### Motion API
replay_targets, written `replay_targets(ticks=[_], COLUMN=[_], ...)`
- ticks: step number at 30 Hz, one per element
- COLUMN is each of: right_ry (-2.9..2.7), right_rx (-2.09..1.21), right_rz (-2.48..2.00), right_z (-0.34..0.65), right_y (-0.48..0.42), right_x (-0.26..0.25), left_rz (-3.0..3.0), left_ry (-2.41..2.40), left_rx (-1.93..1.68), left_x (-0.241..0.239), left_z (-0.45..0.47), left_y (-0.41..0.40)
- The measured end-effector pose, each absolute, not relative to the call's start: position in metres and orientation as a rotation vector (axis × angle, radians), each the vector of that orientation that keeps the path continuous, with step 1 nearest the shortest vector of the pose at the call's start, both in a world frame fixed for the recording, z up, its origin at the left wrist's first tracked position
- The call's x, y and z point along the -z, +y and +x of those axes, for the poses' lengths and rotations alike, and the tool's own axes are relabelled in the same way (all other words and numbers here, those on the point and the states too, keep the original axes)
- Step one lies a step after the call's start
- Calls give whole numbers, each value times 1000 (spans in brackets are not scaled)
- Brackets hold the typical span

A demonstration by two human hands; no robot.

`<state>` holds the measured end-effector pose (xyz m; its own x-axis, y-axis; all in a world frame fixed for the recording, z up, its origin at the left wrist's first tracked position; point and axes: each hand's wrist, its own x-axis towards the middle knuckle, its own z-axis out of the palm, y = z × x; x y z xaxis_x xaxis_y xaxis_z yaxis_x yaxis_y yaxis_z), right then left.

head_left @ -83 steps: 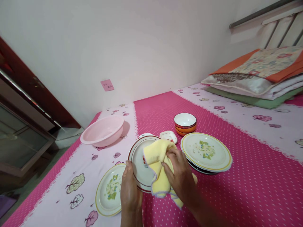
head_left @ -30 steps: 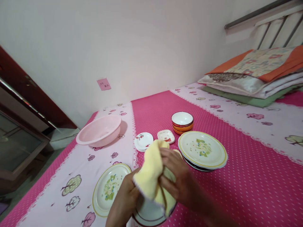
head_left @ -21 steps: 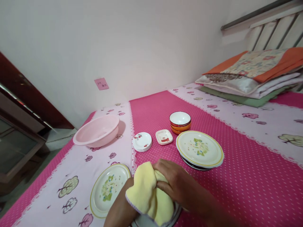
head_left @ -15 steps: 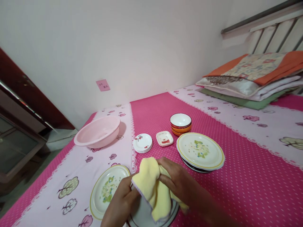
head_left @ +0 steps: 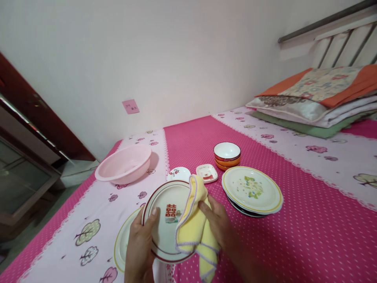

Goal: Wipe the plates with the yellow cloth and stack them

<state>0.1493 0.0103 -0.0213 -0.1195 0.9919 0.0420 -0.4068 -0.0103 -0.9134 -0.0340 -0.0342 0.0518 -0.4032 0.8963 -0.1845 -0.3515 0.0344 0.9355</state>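
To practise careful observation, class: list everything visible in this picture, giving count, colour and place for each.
red-rimmed plate: one, white, held tilted before the person.
yellow cloth: one, pale yellow, over that plate's right edge.
yellow-rimmed plate: one, white, on the sheet behind the held plate.
plate stack: at least two, top white and green, right of the hands.
bowl stack: count unclear, orange, top white inside, behind the plates.
square dish: one, white and red, left of the bowls.
small flowered plate: at least one, white, behind the held plate.
basin: one, pink, far left.
bedding: one pile, orange, white, green, far right.
left hand: one, gripping the plate's left rim.
right hand: one, holding the cloth.
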Motion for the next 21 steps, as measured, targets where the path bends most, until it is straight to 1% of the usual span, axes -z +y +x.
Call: replay_targets(ticks=[7,13,18,21], right_ry=[-684,-571,-530,-487], right_rx=[-1619,-1726,-1754,-1718], right_rz=[-853,-841,-700,-682], right_z=[121,101,100,106], right_y=[-6,-28,-31,-24], right_x=[26,27,19,17], left_rz=[457,466,463,578], left_ry=[1275,1639,1542,1619], left_rx=[-1883,-1853,-1853,-1845], left_x=[-53,-51,-41,-36], left_z=[-11,10,20,12], left_y=[-26,-30,-28,-23])
